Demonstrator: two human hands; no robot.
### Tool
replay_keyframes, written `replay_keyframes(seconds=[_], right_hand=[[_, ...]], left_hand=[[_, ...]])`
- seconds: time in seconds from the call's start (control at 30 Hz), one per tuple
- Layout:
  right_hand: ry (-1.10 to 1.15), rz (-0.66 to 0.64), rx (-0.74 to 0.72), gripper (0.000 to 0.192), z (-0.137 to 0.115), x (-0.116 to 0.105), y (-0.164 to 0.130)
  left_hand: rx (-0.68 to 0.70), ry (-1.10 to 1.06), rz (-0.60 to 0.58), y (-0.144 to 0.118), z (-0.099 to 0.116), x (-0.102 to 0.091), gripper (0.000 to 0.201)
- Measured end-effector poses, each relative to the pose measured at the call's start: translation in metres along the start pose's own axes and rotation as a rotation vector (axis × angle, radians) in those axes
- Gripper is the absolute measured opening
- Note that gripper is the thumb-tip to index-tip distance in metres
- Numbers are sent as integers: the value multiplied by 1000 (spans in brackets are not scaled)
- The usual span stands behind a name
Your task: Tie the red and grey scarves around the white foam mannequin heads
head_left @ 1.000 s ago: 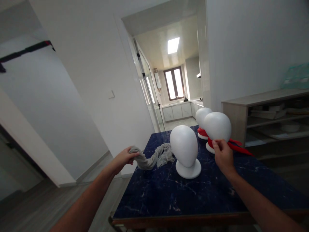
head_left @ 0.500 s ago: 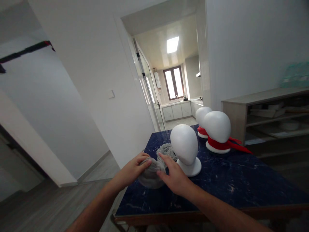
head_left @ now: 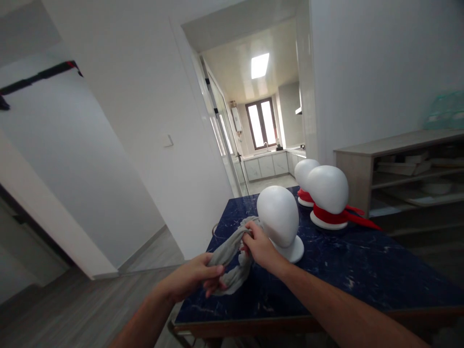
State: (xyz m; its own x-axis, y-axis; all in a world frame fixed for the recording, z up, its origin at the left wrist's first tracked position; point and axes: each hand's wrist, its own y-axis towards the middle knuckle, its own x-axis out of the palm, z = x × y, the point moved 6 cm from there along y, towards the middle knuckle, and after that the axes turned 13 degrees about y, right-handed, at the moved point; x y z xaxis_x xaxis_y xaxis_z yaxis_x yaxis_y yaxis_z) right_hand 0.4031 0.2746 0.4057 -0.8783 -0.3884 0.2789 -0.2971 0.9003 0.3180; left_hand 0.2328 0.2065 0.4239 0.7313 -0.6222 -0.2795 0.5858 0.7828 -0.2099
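A long grey scarf (head_left: 226,250) is stretched between my two hands, over the left part of the dark blue marbled table (head_left: 326,275). My left hand (head_left: 197,275) is closed on the nearer part, where the cloth bends round into a loop. Farther along, my right hand (head_left: 258,244) pinches the scarf beside a bare white mannequin head (head_left: 277,212). More bunched grey cloth lies behind my right fingers, partly hidden by them. The mannequin head stands upright on its round base, just right of my right hand.
Farther right stand two more white mannequin heads, the nearer one (head_left: 328,188) and the one behind it (head_left: 303,173), with a red scarf (head_left: 329,215) round the nearer neck. A wooden shelf unit (head_left: 353,179) stands at the right wall. A doorway opens behind the table.
The bunched grey scarf is now drawn out into a band between my hands. My left hand has moved nearer and lower, while my right has shifted slightly up and right.
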Motion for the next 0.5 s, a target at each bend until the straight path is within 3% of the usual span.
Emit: replay_keyframes(seconds=[0.07,0.17,0.23,0.3,0.4,0.5], right_hand=[[-18,-233,31,27,-1,13,-8],[-72,-586,65,63,8,43,-25],[-110,-676,116,67,22,58,-33],[-138,-717,222,56,35,63,-42],[-193,-716,353,33,32,41,-57],[-295,-588,325,20,-14,-10,-65]], left_hand=[[49,-95,50,-8,17,-3,34],[144,-221,120,-13,48,2,24],[207,-298,153,-16,70,5,22],[284,-417,191,-23,91,1,24],[416,-630,284,-43,119,-24,32],[551,-793,362,-63,139,-53,42]])
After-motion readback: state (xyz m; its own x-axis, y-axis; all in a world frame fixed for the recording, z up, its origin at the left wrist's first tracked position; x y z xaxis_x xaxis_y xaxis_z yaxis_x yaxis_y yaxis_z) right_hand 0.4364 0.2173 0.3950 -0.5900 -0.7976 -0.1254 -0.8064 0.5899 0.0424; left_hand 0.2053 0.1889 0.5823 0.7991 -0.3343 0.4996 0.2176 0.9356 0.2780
